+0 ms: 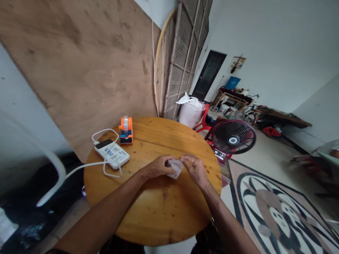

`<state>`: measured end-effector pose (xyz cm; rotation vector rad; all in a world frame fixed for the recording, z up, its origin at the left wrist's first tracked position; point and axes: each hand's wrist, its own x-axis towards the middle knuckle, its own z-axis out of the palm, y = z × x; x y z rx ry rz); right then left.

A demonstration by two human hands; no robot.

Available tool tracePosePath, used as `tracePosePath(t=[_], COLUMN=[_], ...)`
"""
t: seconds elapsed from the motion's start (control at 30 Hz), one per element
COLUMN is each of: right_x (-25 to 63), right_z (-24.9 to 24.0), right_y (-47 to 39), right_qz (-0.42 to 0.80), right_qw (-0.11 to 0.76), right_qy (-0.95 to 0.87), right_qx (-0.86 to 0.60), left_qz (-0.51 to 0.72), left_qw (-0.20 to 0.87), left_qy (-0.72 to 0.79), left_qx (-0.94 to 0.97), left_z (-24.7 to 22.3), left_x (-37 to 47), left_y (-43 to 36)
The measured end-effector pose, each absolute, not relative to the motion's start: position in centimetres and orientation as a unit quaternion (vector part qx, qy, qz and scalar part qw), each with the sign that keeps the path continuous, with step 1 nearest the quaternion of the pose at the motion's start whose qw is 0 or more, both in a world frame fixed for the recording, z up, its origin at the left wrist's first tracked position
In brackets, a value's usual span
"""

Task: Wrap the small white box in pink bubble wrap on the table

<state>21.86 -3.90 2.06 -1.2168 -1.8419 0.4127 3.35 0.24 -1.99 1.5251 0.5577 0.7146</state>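
Note:
Between my two hands, over the round wooden table [150, 208], is a small translucent, whitish box-like packet [175, 170]. My left hand [159, 165] grips it from the left, fingers wrapped round its side. At its upper right edge, the thumb and fingers of my right hand [194, 167] pinch together at the packet's rim. What the packet contains, if anything, I cannot make out. Farther back to the left stands an orange and blue tape dispenser [126, 131] with a roll of clear tape on it.
A white power bank [112, 155] with a looped white cable lies on the table's left. Beyond the right edge stands a dark red fan [233, 140]. A white sack [191, 112] and a red chair [204, 121] are behind. Plywood [87, 70] leans at the left.

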Motion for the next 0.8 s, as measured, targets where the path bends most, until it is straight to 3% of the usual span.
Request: tracePosePath(t=[0.8], right_x=[20.4], right_z=[1.8], right_y=[-6.9], right_qz=[0.029], right_qw=[0.321], right_qy=[-0.806], right_qx=[-0.497], left_qz=[0.337], left_qw=[0.748], left_qy=[0.215], left_qx=[0.53], left_z=[-2.3], left_x=[3.1], left_y=[0.1])
